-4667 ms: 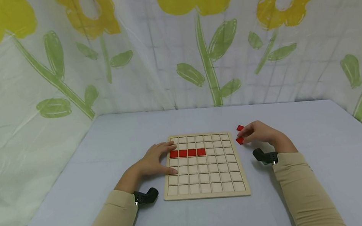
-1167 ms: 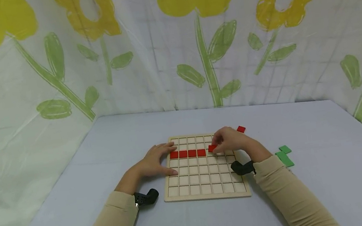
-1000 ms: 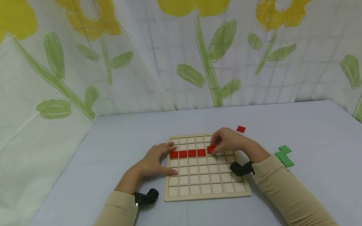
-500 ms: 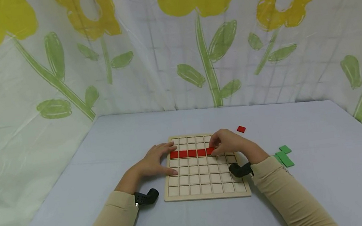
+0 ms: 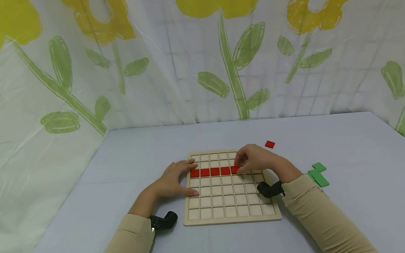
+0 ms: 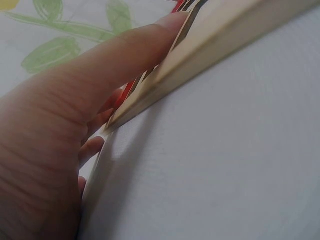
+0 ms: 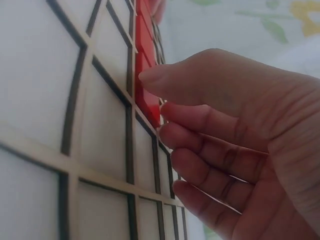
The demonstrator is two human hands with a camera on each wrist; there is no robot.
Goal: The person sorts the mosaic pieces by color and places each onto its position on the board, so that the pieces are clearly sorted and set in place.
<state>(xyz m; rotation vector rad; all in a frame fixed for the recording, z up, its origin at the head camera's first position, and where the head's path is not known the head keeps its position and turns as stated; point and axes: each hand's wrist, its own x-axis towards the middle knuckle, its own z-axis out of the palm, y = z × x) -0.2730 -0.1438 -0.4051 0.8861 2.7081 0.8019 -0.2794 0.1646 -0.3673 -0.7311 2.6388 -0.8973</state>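
Observation:
A light wooden grid board (image 5: 232,220) lies on the table, with several red square tiles (image 5: 215,171) side by side in one row near its far end. My left hand (image 5: 171,180) rests on the board's left edge, fingers and thumb spread; its thumb lies over the rim (image 6: 185,70) in the left wrist view. At the right end of the red row, my right hand (image 5: 259,159) pinches a red tile (image 5: 234,169) that sits level with the others. In the right wrist view the thumb presses on that red tile (image 7: 148,102), with the other fingers curled beside it.
One loose red tile (image 5: 270,144) lies beyond the board's far right corner. Several green tiles (image 5: 319,177) are on the white table (image 5: 370,189) beside the right forearm, partly behind the sleeve. A curtain (image 5: 162,63) printed with yellow flowers hangs behind the table.
My right hand has brought a red tile from the table's right side over to the board, and it has come down into line with the red row. The left hand has stayed put.

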